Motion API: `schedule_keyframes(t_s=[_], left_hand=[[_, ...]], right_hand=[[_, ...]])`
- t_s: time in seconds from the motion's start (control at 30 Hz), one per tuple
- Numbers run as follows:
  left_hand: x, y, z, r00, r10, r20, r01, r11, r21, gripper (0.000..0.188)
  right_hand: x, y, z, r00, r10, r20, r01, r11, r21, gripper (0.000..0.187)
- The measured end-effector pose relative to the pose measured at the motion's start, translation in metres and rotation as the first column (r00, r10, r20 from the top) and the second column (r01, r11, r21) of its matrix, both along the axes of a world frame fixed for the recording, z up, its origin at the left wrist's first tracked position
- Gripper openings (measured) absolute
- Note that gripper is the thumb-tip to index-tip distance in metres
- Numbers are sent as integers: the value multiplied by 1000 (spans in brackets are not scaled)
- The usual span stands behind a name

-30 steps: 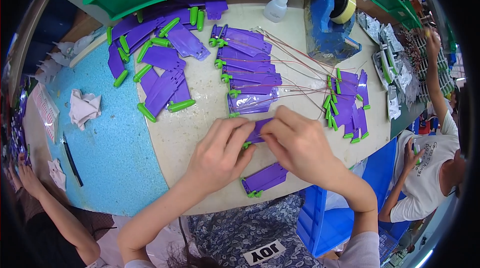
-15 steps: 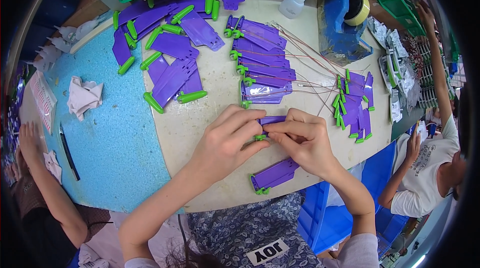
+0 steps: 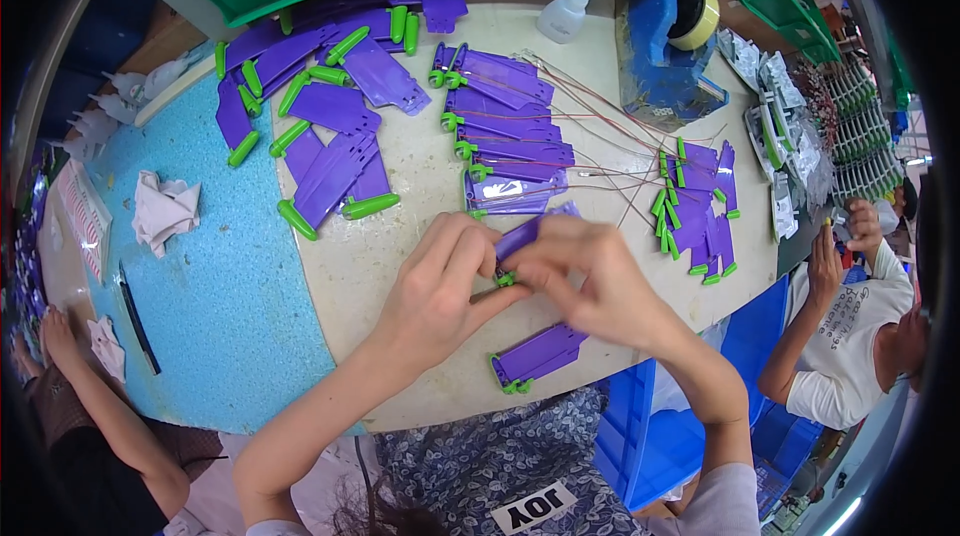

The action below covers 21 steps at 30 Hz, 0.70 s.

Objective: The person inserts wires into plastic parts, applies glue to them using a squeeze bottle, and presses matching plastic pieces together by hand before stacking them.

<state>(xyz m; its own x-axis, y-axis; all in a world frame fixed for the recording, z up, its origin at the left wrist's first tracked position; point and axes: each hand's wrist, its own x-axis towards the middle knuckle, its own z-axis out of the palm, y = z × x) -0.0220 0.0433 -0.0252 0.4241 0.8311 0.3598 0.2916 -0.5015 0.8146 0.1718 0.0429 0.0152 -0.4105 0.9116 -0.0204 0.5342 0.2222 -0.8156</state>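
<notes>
Cream-topped, the table (image 3: 350, 296) is edged at six o'clock, with room at nine. By the left hand (image 3: 435, 276) a central purple panel (image 3: 520, 235) is pinched; the right hand (image 3: 585, 271) is bunched over it, grip unclear. Presumably light, stiff and slick, it is best held by its edges, off the green fitting (image 3: 506, 280).

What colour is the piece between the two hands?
The piece is purple with a green part; the head view shows it best.
</notes>
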Motion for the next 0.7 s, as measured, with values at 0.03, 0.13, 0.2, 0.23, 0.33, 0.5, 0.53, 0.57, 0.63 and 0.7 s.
schedule_keyframes(t_s=[0.03, 0.13, 0.2, 0.23, 0.33, 0.5, 0.53, 0.57, 0.63, 0.7], left_hand=[[0, -2, 2, 999, 27, -43, -27, 1000, 1, 37], [2, -3, 3, 990, 61, -129, -50, 995, 82, 35], [3, -2, 6, 984, 64, -167, -36, 985, 166, 34], [2, 1, 5, 978, 65, -200, -7, 961, 277, 33], [-5, 14, -2, 975, -16, -224, 92, 937, 337, 32], [-1, 19, 3, 982, -50, -179, 92, 968, 232, 30], [-2, 19, 1, 976, -73, -203, 124, 961, 248, 30], [-4, 19, 0, 969, -96, -226, 155, 952, 263, 30], [-4, 23, 2, 965, -133, -228, 194, 944, 268, 29], [-2, 27, 6, 959, -174, -223, 234, 931, 281, 28]], right_hand=[[0, 2, 3, 1000, -4, -1, 4, 1000, 3, 5], [-3, 4, 9, 941, -278, 191, 267, 960, 82, 13], [-5, -2, -5, 929, -344, 134, 328, 936, 129, 17], [-4, -2, -5, 927, -345, 149, 330, 937, 117, 17], [5, 7, 1, 894, -410, 182, 404, 912, 70, 17], [10, 7, -6, 900, -418, 124, 405, 907, 120, 17], [11, 7, -4, 899, -417, 135, 407, 908, 95, 16], [12, 7, -4, 897, -416, 147, 410, 909, 69, 16], [15, 7, -3, 891, -427, 155, 422, 904, 65, 15], [19, 3, -4, 881, -443, 168, 437, 897, 69, 15]])
